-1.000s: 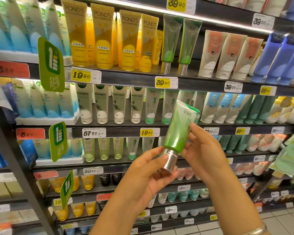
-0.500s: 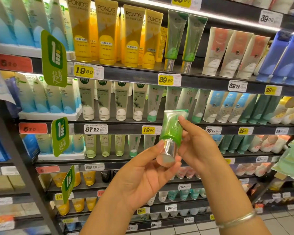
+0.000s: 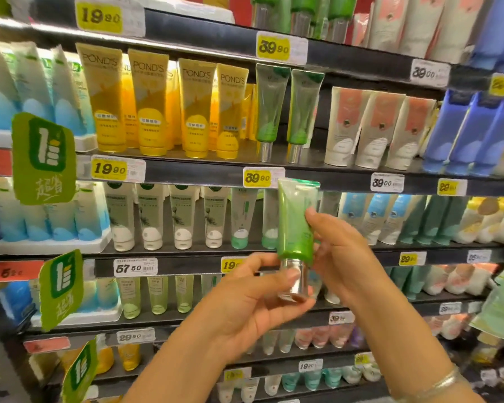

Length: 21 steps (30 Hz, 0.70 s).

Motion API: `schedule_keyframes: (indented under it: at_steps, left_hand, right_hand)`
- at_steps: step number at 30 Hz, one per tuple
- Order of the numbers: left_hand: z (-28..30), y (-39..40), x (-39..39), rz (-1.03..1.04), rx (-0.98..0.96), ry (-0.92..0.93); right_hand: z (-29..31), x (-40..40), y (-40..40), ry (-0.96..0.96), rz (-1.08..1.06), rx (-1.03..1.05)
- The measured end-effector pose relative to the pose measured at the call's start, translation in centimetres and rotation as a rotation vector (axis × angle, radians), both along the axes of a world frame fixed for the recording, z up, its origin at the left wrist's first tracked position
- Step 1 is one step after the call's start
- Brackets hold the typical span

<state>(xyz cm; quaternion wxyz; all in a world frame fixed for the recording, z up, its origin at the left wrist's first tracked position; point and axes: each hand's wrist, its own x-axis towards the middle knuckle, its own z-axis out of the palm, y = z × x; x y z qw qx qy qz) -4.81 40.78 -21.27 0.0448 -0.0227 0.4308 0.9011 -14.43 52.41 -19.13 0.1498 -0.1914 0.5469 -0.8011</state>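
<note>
The left hand (image 3: 253,303) pinches the silver cap (image 3: 293,279), thumb on the front and fingers curled behind. The right hand (image 3: 341,257) wraps its fingers round the lower body of the green tube (image 3: 296,222) from the right. The tube is held in the air in front of the shelves, cap down and nearly upright.

A second ago it leaned with its flat end up to the right. Half a second ago it was tipped towards the camera. Now it has been turned straight, and the left thumb has moved up onto the cap. My guess is that the person is turning it over to read it or to test the cap, and has not yet chosen to keep it or put it back.

A bracelet (image 3: 442,382) sits on the right wrist. Two twin tubes (image 3: 271,112) stand on the shelf (image 3: 201,170) above, over a yellow 39.90 price tag (image 3: 258,177). To their left stand yellow tubes (image 3: 152,103). A green sign (image 3: 42,158) sticks out at far left. More tubes fill every row of this shop aisle.
</note>
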Motion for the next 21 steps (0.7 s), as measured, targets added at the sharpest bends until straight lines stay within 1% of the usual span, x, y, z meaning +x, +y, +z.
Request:
schedule_keyframes:
  at_steps: [7,11,14,17,21]
  left_hand:
    - [5.2,2.9,-6.6,0.065,-0.311,0.216]
    - [7.6,4.4,-9.6,0.159,-0.605,0.328]
    - [9.9,5.7,-12.3,0.269,-0.828,0.429]
    - [11.9,7.0,-14.3,0.426,-1.014,0.495]
    - [13.8,9.3,-16.9,0.623,-1.125,0.545]
  right_hand:
    - [6.6,-5.2,4.4,0.315,-0.049,0.106]
    - [9.3,-7.3,5.8,0.493,-0.071,0.143]
    - [11.5,-9.5,7.0,0.598,-0.102,0.094]
    - [13.0,-11.4,8.2,0.647,-0.077,0.013]
    - [14.5,-13.9,9.7,0.700,-0.051,-0.023]
